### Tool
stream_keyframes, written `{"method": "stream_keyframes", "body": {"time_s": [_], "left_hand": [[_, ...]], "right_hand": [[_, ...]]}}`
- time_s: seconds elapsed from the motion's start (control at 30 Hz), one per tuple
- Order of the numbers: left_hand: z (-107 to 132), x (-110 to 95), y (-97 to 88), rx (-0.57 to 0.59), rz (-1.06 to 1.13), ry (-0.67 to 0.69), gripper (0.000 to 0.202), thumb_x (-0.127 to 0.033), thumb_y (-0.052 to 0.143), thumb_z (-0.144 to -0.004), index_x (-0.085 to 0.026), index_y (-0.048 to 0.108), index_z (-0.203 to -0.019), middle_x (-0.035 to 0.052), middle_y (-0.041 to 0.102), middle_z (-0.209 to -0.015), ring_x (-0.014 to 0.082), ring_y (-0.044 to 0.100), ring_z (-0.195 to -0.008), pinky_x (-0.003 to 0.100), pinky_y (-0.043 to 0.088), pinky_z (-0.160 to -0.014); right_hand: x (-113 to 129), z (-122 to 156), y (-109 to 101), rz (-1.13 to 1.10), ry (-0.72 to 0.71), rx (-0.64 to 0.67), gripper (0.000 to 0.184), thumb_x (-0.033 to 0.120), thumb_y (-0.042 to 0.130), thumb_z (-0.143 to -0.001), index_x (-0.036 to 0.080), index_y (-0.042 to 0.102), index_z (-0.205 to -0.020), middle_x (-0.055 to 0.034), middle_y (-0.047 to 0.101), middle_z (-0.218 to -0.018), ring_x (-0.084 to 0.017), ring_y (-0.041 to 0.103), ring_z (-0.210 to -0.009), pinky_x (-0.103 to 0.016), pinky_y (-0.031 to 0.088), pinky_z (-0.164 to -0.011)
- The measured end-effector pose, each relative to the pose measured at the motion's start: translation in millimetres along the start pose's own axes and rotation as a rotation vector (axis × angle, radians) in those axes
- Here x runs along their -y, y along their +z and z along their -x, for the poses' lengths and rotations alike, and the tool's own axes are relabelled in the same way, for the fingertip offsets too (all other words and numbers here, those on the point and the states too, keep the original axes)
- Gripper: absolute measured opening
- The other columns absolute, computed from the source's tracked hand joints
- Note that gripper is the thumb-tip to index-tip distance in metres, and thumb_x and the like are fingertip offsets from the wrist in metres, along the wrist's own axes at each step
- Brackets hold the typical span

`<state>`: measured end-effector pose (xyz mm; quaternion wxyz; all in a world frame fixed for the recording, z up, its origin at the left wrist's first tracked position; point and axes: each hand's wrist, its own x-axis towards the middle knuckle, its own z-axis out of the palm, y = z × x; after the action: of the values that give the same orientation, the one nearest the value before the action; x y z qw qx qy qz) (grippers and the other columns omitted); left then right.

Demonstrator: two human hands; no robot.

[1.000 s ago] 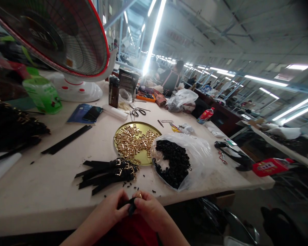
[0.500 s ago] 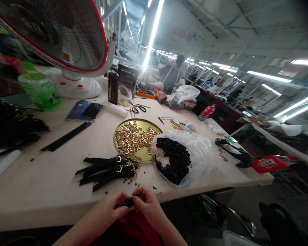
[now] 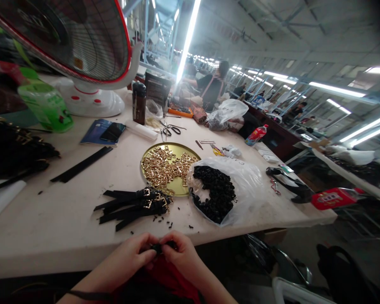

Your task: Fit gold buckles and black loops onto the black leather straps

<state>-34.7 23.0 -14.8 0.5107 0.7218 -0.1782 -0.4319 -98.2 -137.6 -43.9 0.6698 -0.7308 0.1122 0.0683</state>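
**Black piece point(image 3: 158, 248) pinched at near edge of desk point(image 3: 63, 230)**

Left hand point(image 3: 135, 253) and right hand point(image 3: 181, 252) both closed, fingertips gripping the one piece between them (mostly covered, exact shape can't be told), in front of red cloth point(image 3: 167, 276). Ahead on desk: buckled black straps point(image 3: 126, 205) bundled left, round gold tray point(image 3: 175, 186) with gold buckles point(image 3: 158, 169) farther back, clear plastic bag point(image 3: 248, 179) of small black parts point(image 3: 214, 200) right. Tiny black bits point(image 3: 170, 225) scattered between straps and bag.

Fluorescent tubes point(image 3: 187, 42) are lighting a long, high-roofed factory workshop point(image 3: 272, 38), where people point(image 3: 210, 89) are occupying the background and a worktable point(image 3: 66, 223) is bearing heaped gold-coloured buckles point(image 3: 158, 166) and black straps point(image 3: 129, 211).
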Motion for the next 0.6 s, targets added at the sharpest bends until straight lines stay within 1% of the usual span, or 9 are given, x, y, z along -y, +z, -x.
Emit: {"method": "stream_keyframes", "body": {"time_s": [0.07, 0.1, 0.13, 0.2, 0.3, 0.37, 0.43, 0.5, 0.6], "left_hand": [[-3, 3, 2.6, -0.001, -0.01, -0.02, 0.02, -0.023, 0.046, -0.071, -0.018, 0.058, -0.087, -0.0028, 0.062, -0.069, 0.0145, 0.059, -0.062, 0.022, 0.043, -0.056], [-4, 4, 4.1, -0.004, -0.018, -0.031, 0.02, -0.023, 0.046, -0.071, -0.017, 0.058, -0.086, -0.0028, 0.062, -0.067, 0.0148, 0.059, -0.061, 0.022, 0.043, -0.055], [-6, 5, 5.5, -0.002, -0.023, -0.044, 0.02, -0.023, 0.047, -0.071, -0.017, 0.058, -0.086, -0.0028, 0.062, -0.066, 0.0151, 0.059, -0.06, 0.022, 0.042, -0.054], [-6, 5, 6.8, 0.006, -0.012, -0.058, 0.023, -0.024, 0.047, -0.07, -0.016, 0.057, -0.089, -0.0019, 0.063, -0.067, 0.0161, 0.06, -0.062, 0.022, 0.042, -0.054], [-4, 4, 2.7, 0.016, -0.018, -0.03, 0.027, -0.028, 0.048, -0.073, -0.017, 0.056, -0.095, 0.0002, 0.065, -0.076, 0.0173, 0.06, -0.069, 0.023, 0.043, -0.057], [-2, 3, -2.2, 0.035, -0.047, -0.007, 0.024, -0.029, 0.047, -0.074, -0.017, 0.058, -0.091, 0.0004, 0.065, -0.078, 0.0173, 0.06, -0.071, 0.024, 0.043, -0.06], [-1, 2, -5.4, 0.046, -0.077, -0.014, 0.019, -0.027, 0.047, -0.072, -0.017, 0.059, -0.084, -0.0004, 0.064, -0.076, 0.0169, 0.059, -0.07, 0.023, 0.043, -0.061], [-2, 2, -4.9, 0.017, -0.104, -0.03, 0.017, -0.024, 0.049, -0.068, -0.018, 0.059, -0.08, -0.0014, 0.063, -0.073, 0.0169, 0.058, -0.07, 0.023, 0.042, -0.06], [-5, 3, 2.5, -0.054, -0.126, -0.057, 0.015, -0.023, 0.05, -0.065, -0.018, 0.057, -0.076, -0.0024, 0.062, -0.069, 0.0168, 0.058, -0.067, 0.022, 0.04, -0.057]], "right_hand": [[0, 2, -2, 0.236, -0.165, -0.001, 0.009, 0.015, 0.056, -0.071, 0.02, 0.063, -0.073, 0.0008, 0.057, -0.068, -0.013, 0.05, -0.064, -0.025, 0.038, -0.061], [0, 3, -3, 0.314, -0.216, 0.012, 0.011, 0.015, 0.056, -0.071, 0.021, 0.065, -0.073, 0.0003, 0.058, -0.071, -0.014, 0.051, -0.067, -0.026, 0.038, -0.063], [0, 5, -4, 0.354, -0.235, 0.028, 0.012, 0.014, 0.056, -0.071, 0.021, 0.065, -0.073, 0.0002, 0.059, -0.072, -0.014, 0.052, -0.068, -0.026, 0.039, -0.064], [-2, 6, -5, 0.341, -0.199, 0.042, 0.011, 0.014, 0.057, -0.07, 0.02, 0.065, -0.073, 0.0007, 0.06, -0.07, -0.014, 0.053, -0.067, -0.025, 0.04, -0.063], [-10, 7, -6, 0.219, -0.082, -0.001, 0.007, 0.018, 0.058, -0.071, 0.019, 0.063, -0.074, 0.0015, 0.06, -0.066, -0.013, 0.053, -0.063, -0.023, 0.041, -0.059], [-15, 6, -6, 0.151, -0.029, -0.042, 0.005, 0.02, 0.058, -0.072, 0.018, 0.062, -0.074, 0.0025, 0.058, -0.062, -0.012, 0.053, -0.06, -0.023, 0.042, -0.056], [-18, 5, -5, 0.104, -0.008, -0.072, 0.004, 0.021, 0.059, -0.071, 0.019, 0.061, -0.074, 0.0033, 0.056, -0.059, -0.012, 0.052, -0.057, -0.022, 0.042, -0.054], [-20, 4, -4, 0.057, -0.002, -0.088, 0.003, 0.021, 0.059, -0.07, 0.019, 0.06, -0.072, 0.0041, 0.054, -0.056, -0.011, 0.05, -0.053, -0.022, 0.041, -0.052], [-20, 4, -2, -0.01, 0.024, -0.1, 0.005, 0.023, 0.06, -0.069, 0.019, 0.059, -0.071, 0.0054, 0.051, -0.052, -0.01, 0.047, -0.048, -0.021, 0.038, -0.048]]}}
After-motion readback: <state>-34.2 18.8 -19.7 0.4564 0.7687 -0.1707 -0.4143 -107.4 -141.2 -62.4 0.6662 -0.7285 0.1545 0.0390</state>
